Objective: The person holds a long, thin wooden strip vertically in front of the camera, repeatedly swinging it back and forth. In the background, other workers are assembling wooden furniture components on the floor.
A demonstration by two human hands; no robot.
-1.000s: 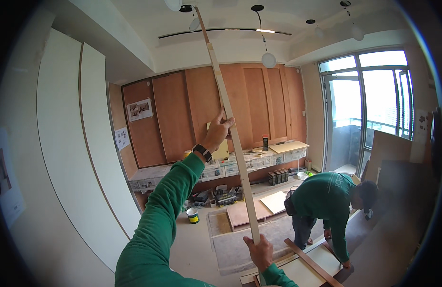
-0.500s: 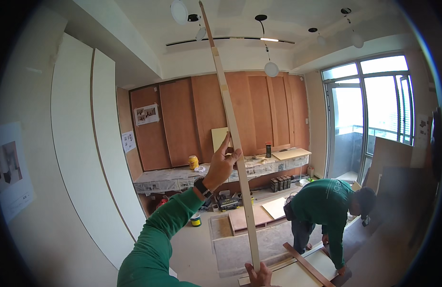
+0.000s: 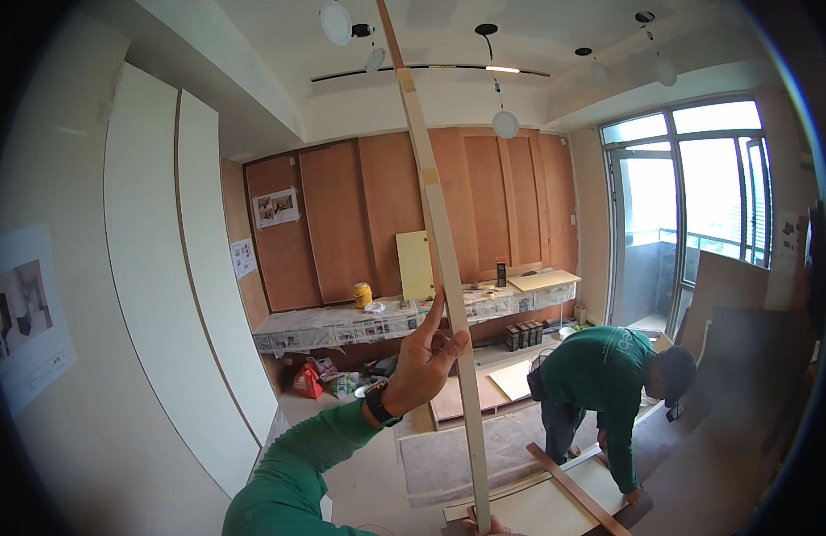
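Observation:
A long, narrow wood strip [image 3: 442, 250], pale on its lower length and browner near the top, stands nearly upright before me, leaning slightly left. Its upper end runs out of the picture. Around its middle, my left hand [image 3: 424, 364] is closed, with the index finger stretched along it and the thumb across the near face. At the bottom edge, my right hand [image 3: 495, 527] grips the lower end; most of that hand is cut off.
On the right a co-worker in a green top [image 3: 600, 375] bends over pale panels [image 3: 556, 514] with a brown wooden strip [image 3: 574, 487] across them. A paper-covered ledge [image 3: 342, 332] bearing a yellow jar [image 3: 363, 295] runs along the back. Tall white panels [image 3: 154, 250] stand left; lamps [image 3: 505, 124] hang overhead.
My left hand has moved down along the wood strip. My right hand sits lower and is now mostly out of the picture. The co-worker stays bent over the panels.

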